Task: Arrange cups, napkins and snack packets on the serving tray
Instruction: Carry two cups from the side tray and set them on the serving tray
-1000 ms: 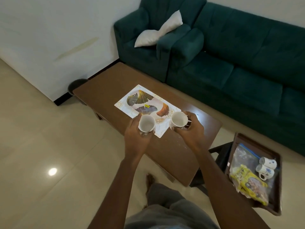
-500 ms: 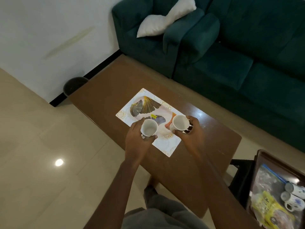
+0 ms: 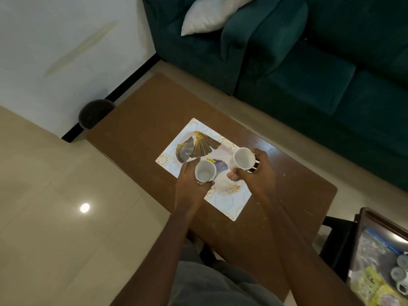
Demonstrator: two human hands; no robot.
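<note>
Grips (image 3: 191, 184) (image 3: 259, 173): 2 cups (image 3: 205, 172) (image 3: 242, 159), 1 ea.

The serving tray (image 3: 223, 202) is a flat white rectangle with printed leaves in gold, grey and orange; it lies at an angle on the brown table. Two white cups are above it, both upright and empty. The left cup (image 3: 205, 171) is over the near middle of the tray, the right cup (image 3: 243, 158) over its far right edge. At the right border of the view two more white cups (image 3: 400, 267) lie beside a yellow snack packet (image 3: 373, 286) in a dark wooden tray (image 3: 362, 230).
</note>
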